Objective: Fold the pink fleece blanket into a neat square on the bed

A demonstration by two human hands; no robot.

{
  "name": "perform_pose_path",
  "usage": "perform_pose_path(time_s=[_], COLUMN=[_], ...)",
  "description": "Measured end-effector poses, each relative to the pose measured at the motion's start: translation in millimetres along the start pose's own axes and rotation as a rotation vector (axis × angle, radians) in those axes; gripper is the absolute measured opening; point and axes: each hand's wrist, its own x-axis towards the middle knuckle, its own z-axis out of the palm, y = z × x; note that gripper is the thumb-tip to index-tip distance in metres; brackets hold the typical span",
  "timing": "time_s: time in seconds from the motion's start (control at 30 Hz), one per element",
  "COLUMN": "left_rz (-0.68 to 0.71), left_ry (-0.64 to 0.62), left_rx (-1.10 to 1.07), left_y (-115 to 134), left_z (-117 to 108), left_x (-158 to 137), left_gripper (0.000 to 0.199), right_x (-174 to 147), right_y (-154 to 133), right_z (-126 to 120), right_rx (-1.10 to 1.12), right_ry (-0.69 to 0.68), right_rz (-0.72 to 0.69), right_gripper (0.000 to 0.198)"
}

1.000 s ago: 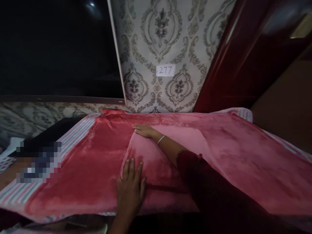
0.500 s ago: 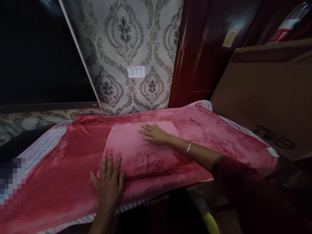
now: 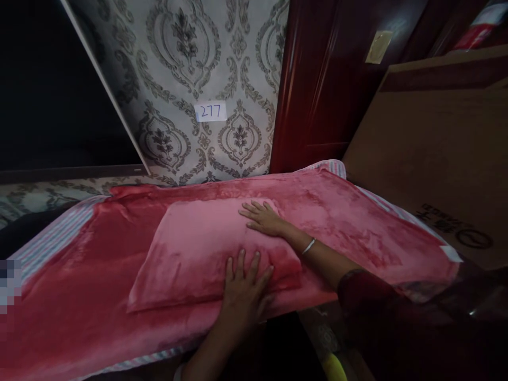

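A flat rectangle of pink plush cloth [image 3: 190,233] lies on a larger red-pink plush blanket [image 3: 107,248] with a striped border. My left hand [image 3: 244,291] rests on the near right part of the rectangle, palm down, fingers spread. Farther back, my right hand [image 3: 264,218] lies flat near its far right corner, fingers also apart. Neither hand grips anything. Whether the rectangle is folded or a thin pillow cannot be told.
A dark screen [image 3: 55,95] stands at the left, against patterned wallpaper with a paper label [image 3: 211,111] reading 277. A large cardboard box [image 3: 436,148] borders the blanket on the right. Something yellow [image 3: 334,368] lies below the near edge.
My left hand has moved right across the cloth's near side, off its left corner. The rectangle's left side now spreads farther left and nearer. My right hand stays on the far part.
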Motion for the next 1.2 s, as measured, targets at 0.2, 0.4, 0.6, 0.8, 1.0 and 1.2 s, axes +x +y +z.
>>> perform_pose_path(time_s=[0.2, 0.4, 0.6, 0.8, 1.0, 1.2], left_rz=[0.006, 0.017, 0.001, 0.042, -0.211, -0.23], left_ry=[-0.057, -0.069, -0.103, -0.067, -0.147, -0.246], left_rx=[0.003, 0.012, -0.026, -0.081, 0.087, 0.162], left_y=[-2, -1, 1, -7, -63, -108], left_z=[-8, -11, -16, -31, -68, -81], left_x=[-2, 0, 2, 2, -27, -67], left_gripper=[0.067, 0.065, 0.063, 0.062, 0.057, 0.06], right_x=[34, 43, 15, -74, -142, -153], right_y=[54, 72, 51, -19, -43, -30], right_z=[10, 14, -15, -20, 28, 66], right_rx=[0.183, 0.244, 0.185, 0.054, 0.056, 0.23], right_ry=[-0.022, 0.007, 0.107, 0.136, 0.174, 0.357], right_rz=[0.247, 0.344, 0.352, 0.155, 0.168, 0.084], right_gripper=[0.063, 0.07, 0.071, 0.067, 0.059, 0.062])
